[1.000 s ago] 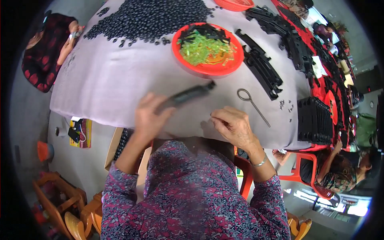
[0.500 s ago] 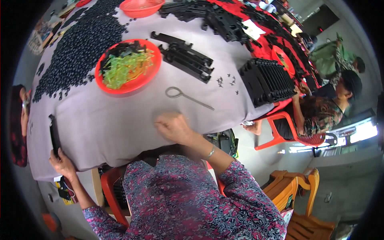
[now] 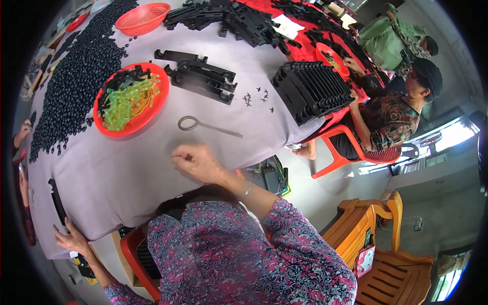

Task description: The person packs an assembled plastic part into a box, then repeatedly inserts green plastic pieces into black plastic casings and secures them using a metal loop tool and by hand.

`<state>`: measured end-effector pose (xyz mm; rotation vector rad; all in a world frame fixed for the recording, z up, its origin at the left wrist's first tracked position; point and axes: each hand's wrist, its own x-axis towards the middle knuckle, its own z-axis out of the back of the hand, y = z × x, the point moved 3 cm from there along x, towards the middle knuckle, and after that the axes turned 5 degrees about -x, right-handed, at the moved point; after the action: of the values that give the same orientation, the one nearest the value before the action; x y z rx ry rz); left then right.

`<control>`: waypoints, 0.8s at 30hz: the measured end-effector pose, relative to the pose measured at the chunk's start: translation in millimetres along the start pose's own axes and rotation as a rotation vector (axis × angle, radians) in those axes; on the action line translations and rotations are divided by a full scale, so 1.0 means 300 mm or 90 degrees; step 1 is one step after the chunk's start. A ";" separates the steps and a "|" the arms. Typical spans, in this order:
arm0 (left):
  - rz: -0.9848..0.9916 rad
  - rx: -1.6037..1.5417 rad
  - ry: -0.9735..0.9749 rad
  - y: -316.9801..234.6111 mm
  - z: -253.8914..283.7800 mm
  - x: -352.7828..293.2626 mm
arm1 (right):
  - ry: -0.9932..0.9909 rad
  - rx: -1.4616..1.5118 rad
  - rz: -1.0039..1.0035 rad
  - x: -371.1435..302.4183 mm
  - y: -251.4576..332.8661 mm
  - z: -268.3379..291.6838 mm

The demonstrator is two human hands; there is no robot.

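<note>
Strip (image 3: 57,201) now lies at the surface (image 3: 127,178) edge, moved from centre; left hand (image 3: 71,238) flat beside it, released. Right hand (image 3: 195,161) loosely curled, empty, near wire tool (image 3: 208,126).

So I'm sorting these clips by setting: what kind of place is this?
Probably a small workshop for hand assembly. A long table holds stacks of black plastic parts, a red bowl of green pieces and a spread of small black beads, and another person sits working alongside.

Long black curved strip (image 3: 57,202) flat on cloth near table edge.
</note>
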<state>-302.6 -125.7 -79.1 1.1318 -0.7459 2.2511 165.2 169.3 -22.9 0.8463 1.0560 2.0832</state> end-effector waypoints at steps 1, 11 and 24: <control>-0.001 -0.050 0.000 -0.065 0.043 0.014 | -0.028 0.116 -0.032 0.002 -0.044 -0.014; -0.022 -0.734 0.497 -0.870 0.282 -0.167 | 0.018 0.059 0.082 -0.029 0.041 -0.032; 0.454 -1.002 0.746 -1.111 0.344 -0.343 | 0.063 -0.183 0.145 -0.097 0.093 -0.142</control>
<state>24.8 25.7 -31.7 -1.1737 -1.8098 1.3755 142.4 115.4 -26.6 0.7528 0.7098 2.4177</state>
